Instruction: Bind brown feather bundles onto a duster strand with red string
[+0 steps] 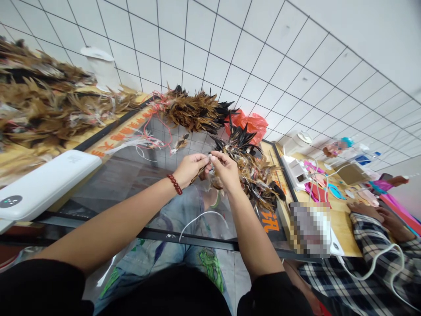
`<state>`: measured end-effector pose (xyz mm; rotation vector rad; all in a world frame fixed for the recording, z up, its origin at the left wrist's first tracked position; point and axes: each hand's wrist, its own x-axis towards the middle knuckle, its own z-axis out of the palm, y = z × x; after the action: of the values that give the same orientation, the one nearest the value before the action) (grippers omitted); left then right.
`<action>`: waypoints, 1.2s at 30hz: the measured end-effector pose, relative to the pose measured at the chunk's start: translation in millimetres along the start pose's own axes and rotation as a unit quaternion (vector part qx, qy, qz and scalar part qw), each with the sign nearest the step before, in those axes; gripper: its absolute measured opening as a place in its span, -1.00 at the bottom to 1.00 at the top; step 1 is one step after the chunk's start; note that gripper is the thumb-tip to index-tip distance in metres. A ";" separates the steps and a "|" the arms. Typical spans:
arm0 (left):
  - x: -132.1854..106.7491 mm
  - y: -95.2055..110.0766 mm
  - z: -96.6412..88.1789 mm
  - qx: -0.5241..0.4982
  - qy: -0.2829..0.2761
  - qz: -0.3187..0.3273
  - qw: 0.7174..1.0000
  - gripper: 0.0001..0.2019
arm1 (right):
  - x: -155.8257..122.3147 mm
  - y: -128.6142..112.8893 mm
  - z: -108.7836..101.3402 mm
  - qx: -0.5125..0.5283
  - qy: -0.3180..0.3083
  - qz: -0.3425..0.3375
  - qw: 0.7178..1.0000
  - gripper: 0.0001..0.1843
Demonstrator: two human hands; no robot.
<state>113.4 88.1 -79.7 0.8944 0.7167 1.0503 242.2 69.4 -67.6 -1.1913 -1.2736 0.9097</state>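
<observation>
Over the glass tabletop [131, 175], my left hand [190, 169] and my right hand [226, 170] meet at the fingertips, both pinched closed. A dark brown feather [199, 174] shows below my left fingers; what lies right between the fingertips is too small to make out. Beside my right hand spreads a pile of brown and black feathers [259, 173]. A small loose feather tuft [180, 144] lies just beyond my left hand. Farther back rests a large bundle of tied feathers [194, 109] with pink string [159, 105]. White strings [138, 142] lie to its left.
A white power bank [49, 182] sits at left, near more feather bundles [42, 96] and a white lidded cup [101, 68]. A red plastic bag [250, 125] lies against the tiled wall. At right, a person in plaid sleeves [371, 230] sits by a cluttered table with cables.
</observation>
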 end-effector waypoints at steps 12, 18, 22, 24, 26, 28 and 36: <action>1.8 8.6 -8.8 0.089 -0.110 0.001 0.990 -0.67 | 1.3 -2.1 -5.9 0.007 0.019 -0.040 0.999 -0.77; 4.2 17.5 -10.6 0.011 -0.045 0.025 0.999 -0.79 | 3.1 1.9 -9.6 -0.113 0.039 -0.131 0.984 -0.86; 12.7 25.0 -17.9 -0.074 0.091 0.074 0.990 -0.87 | -0.4 1.2 -17.0 -0.429 -0.028 -0.124 0.895 -0.82; 16.3 27.8 -21.3 -0.097 0.119 0.092 0.984 -0.88 | -2.4 -1.0 -21.2 -0.534 -0.061 -0.109 0.836 -0.78; 18.8 29.2 -23.1 -0.114 0.153 0.106 0.976 -0.89 | -2.4 -2.4 -25.2 -0.581 -0.054 -0.089 0.807 -0.75; 20.5 29.3 -23.3 -0.123 0.196 0.113 0.966 -0.87 | 0.5 -1.5 -27.2 -0.596 -0.030 -0.070 0.799 -0.72; 18.8 20.5 -18.7 -0.069 0.184 0.067 0.978 -0.89 | 32.7 14.4 2.5 -0.643 -0.058 -0.063 0.761 -0.77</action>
<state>95.6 115.4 -71.8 0.6397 0.8861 1.3893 245.4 104.3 -75.0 -2.0311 -2.1459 -0.1755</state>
